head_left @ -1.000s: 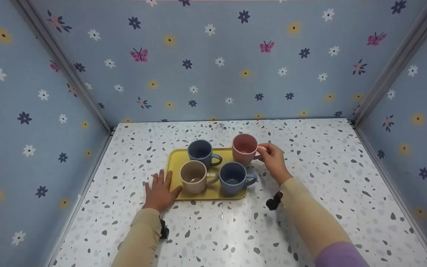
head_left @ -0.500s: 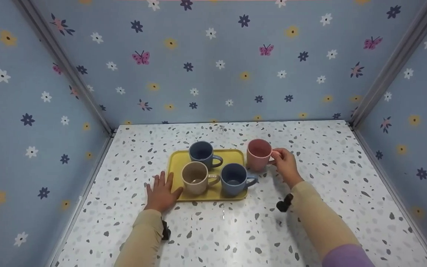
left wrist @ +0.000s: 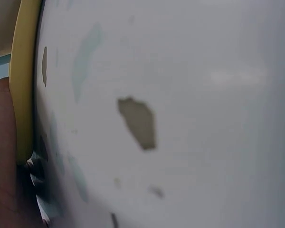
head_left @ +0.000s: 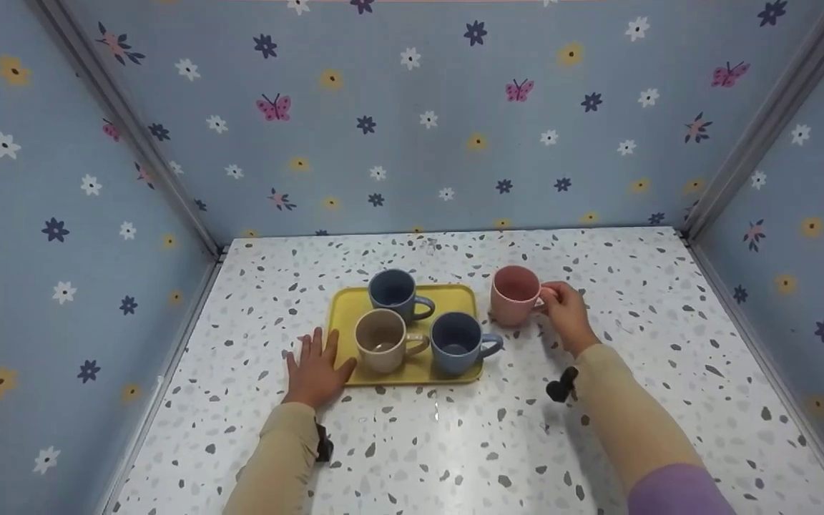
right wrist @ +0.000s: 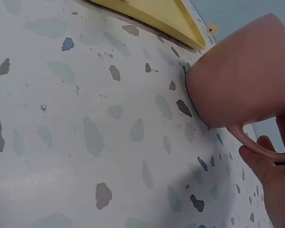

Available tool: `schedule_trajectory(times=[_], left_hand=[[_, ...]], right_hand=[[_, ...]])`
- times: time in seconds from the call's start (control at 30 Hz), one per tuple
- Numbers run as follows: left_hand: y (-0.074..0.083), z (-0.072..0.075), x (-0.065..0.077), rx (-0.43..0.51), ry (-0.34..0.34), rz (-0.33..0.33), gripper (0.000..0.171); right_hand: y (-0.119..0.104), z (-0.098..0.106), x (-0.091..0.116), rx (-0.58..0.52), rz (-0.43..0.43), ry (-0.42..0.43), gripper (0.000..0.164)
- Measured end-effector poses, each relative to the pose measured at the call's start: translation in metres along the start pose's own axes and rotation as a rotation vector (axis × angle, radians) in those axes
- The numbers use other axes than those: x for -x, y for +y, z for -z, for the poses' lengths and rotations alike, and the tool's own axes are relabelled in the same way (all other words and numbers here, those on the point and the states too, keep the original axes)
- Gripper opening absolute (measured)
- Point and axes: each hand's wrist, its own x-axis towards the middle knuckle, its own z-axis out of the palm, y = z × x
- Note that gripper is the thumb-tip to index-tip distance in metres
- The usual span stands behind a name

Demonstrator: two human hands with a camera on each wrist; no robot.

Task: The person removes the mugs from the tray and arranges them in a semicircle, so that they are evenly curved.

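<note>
I see left hand [head_left: 317, 368], fingers splayed, against yellow tray's [head_left: 448, 295] 8 o'clock edge; three mugs [head_left: 380, 345] aboard. Pink mug [head_left: 513, 304] just past the tray's 2 o'clock edge, slim worktop [head_left: 669, 343] gap between. Right hand [head_left: 571, 316] pinches its handle [right wrist: 252, 143]; more worktop toward 3 o'clock.

Beige sleeves [head_left: 637, 411] (right purple-topped), black wrist cameras [head_left: 561, 385]

Four mugs [head_left: 516, 297] [head_left: 381, 340] [head_left: 456, 343] [head_left: 392, 290], one tray [head_left: 453, 299], two hands [head_left: 317, 370] [head_left: 569, 316], one table [head_left: 440, 450]
</note>
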Motion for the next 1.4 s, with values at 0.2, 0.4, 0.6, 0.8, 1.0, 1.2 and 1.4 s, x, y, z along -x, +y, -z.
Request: schedule_trajectory(times=[0.2,0.4,0.6,0.8,1.0,1.2,1.4], left_hand=[[0.004,0.002,0.0,0.008,0.005,-0.004,0.079],[0.008,0.001,0.007,0.008,0.009,-0.016,0.077],[0.006,0.001,0.005,0.008,0.0,-0.01,0.079],[0.001,-0.002,0.001,-0.003,-0.017,-0.011,0.081],[0.007,0.004,0.005,-0.007,-0.021,-0.004,0.08],[0.006,0.006,0.004,-0.003,-0.02,-0.001,0.08],[0.004,0.005,0.005,0.023,-0.026,0.013,0.08]], right_hand=[[-0.004,0.012,-0.007,0.028,-0.002,0.02,0.035],[-0.004,0.022,-0.011,0.124,-0.022,0.048,0.037],[-0.004,0.026,-0.018,0.19,0.022,0.053,0.036],[-0.004,0.027,-0.021,0.215,0.081,0.029,0.04],[-0.008,0.03,-0.022,0.239,0.051,0.008,0.041],[-0.011,0.031,-0.022,0.238,0.056,0.003,0.04],[-0.019,0.033,-0.017,0.152,0.13,0.044,0.045]])
